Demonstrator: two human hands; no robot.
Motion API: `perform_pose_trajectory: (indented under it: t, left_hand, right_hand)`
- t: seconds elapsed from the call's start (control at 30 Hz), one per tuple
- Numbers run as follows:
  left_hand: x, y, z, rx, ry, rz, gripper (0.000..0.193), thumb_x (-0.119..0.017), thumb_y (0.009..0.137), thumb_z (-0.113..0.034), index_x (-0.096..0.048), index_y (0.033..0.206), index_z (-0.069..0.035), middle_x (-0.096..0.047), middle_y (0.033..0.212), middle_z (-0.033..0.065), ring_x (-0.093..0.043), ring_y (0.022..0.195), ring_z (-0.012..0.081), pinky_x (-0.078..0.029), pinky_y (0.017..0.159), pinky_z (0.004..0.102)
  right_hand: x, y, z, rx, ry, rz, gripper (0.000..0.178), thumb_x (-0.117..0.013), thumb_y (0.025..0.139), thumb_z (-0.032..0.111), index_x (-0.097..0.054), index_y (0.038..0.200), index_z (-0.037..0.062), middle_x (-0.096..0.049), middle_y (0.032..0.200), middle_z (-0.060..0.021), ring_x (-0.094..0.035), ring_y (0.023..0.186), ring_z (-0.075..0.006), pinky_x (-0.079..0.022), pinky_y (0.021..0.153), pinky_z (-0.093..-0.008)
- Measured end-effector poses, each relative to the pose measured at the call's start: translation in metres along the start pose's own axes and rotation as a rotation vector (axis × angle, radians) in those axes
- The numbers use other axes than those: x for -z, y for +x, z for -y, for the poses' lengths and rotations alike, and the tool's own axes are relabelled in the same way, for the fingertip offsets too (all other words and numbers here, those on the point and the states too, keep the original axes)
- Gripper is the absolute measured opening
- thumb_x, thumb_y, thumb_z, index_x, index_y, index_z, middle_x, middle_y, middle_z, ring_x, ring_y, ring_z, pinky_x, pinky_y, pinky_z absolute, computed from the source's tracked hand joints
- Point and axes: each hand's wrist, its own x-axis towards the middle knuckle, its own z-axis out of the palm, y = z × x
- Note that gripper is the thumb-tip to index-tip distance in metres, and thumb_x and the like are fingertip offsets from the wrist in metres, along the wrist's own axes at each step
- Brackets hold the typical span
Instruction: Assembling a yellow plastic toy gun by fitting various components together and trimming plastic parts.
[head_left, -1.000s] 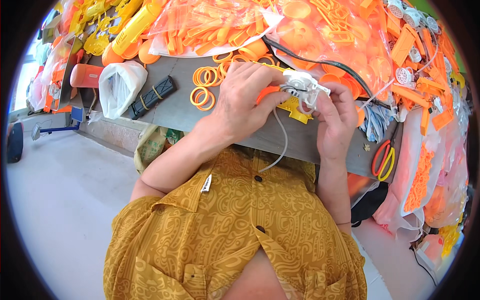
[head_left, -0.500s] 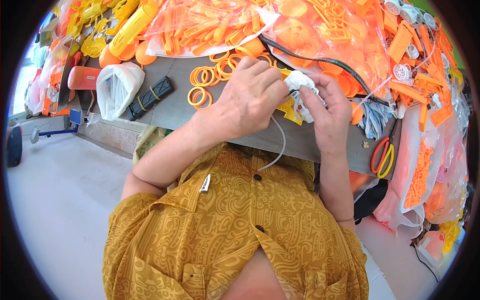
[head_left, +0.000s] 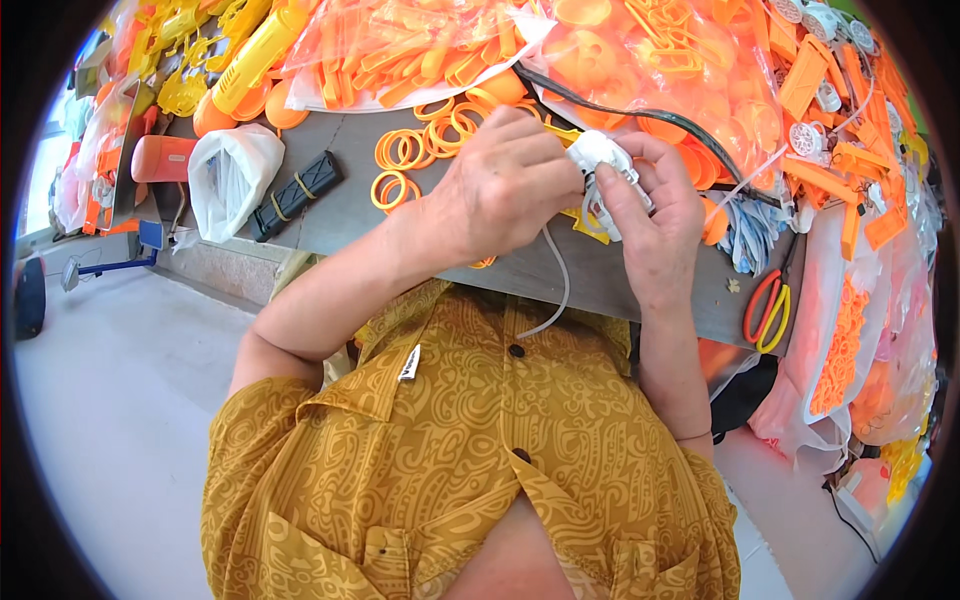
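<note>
A white plastic part (head_left: 600,155) sits between the thumb and fingers of my right hand (head_left: 662,215). My left hand (head_left: 508,185) is closed right beside it, its fingertips meeting the part's left side and hidden from view. From under the left hand a thin whitish tube (head_left: 566,275) curves down past the table edge to my shirt; its upper end goes out of sight in the left fingers. Behind both hands a yellow part (head_left: 590,228) partly shows. Several orange rings (head_left: 400,150) lie left of my left hand.
Bags of orange parts (head_left: 590,60) fill the back. At left are a white bag (head_left: 232,180), a black bundle with bands (head_left: 297,195) and an orange cylinder (head_left: 163,158). Red-and-yellow-handled scissors (head_left: 768,312) and blue-white gloves (head_left: 748,235) lie right, near orange parts with white wheels (head_left: 806,140).
The white part has turned a little in my right hand and shows more of its surface. My left hand has shifted slightly, still close against it.
</note>
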Motion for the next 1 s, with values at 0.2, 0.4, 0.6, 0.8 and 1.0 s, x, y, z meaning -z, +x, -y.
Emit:
perform_pose_trajectory:
  t: [0.2, 0.4, 0.6, 0.8, 1.0]
  left_hand:
    - [0.009, 0.017, -0.002, -0.084, 0.082, -0.008, 0.035, -0.065, 0.056, -0.011, -0.055, 0.089, -0.007, -0.05, 0.081, 0.0034, -0.049, 0.074, 0.02, -0.037, 0.064, 0.0305]
    - [0.007, 0.014, -0.006, -0.179, 0.118, 0.135, 0.047, -0.065, 0.053, -0.001, -0.054, 0.099, -0.002, -0.054, 0.095, 0.0091, -0.052, 0.082, 0.0256, -0.043, 0.068, 0.033]
    - [0.011, 0.005, 0.0, 0.07, -0.07, -0.001, 0.044, -0.065, 0.059, 0.002, -0.053, 0.102, 0.002, -0.056, 0.098, 0.0138, -0.056, 0.08, 0.024, -0.046, 0.069, 0.031]
    - [0.004, -0.004, -0.003, 0.195, -0.195, -0.086, 0.042, -0.061, 0.059, 0.006, -0.052, 0.1, 0.001, -0.055, 0.096, 0.0135, -0.055, 0.085, 0.0291, -0.047, 0.07, 0.0322]
    - [0.01, -0.003, 0.0, 0.122, -0.061, -0.058, 0.043, -0.064, 0.06, 0.003, -0.053, 0.101, 0.0, -0.056, 0.092, 0.0125, -0.055, 0.081, 0.0282, -0.046, 0.07, 0.0293]
  right_hand:
    - [0.005, 0.001, 0.012, -0.001, -0.179, 0.117, 0.03, -0.057, 0.08, 0.007, -0.046, 0.106, 0.001, -0.061, 0.081, -0.0084, -0.056, 0.076, -0.0091, -0.045, 0.066, -0.0233]
    - [0.008, -0.003, 0.01, 0.037, -0.302, 0.143, 0.039, -0.06, 0.076, 0.01, -0.045, 0.111, 0.0018, -0.061, 0.085, -0.0108, -0.06, 0.079, -0.0169, -0.045, 0.068, -0.0255]
    - [0.039, -0.016, 0.011, 0.201, -0.402, 0.157, 0.069, -0.074, 0.062, 0.02, -0.041, 0.12, 0.0042, -0.048, 0.113, -0.0164, -0.05, 0.1, -0.0255, -0.04, 0.084, -0.0343]
    - [0.033, -0.029, -0.011, 0.285, -0.927, 0.294, 0.085, -0.077, 0.049, 0.02, -0.038, 0.122, 0.0018, -0.035, 0.127, -0.0148, -0.037, 0.112, -0.0326, -0.031, 0.095, -0.0399]
    - [0.032, -0.021, -0.006, 0.374, -0.753, 0.294, 0.077, -0.073, 0.057, 0.008, -0.036, 0.124, 0.0016, -0.038, 0.123, -0.0154, -0.041, 0.11, -0.0309, -0.034, 0.093, -0.0383]
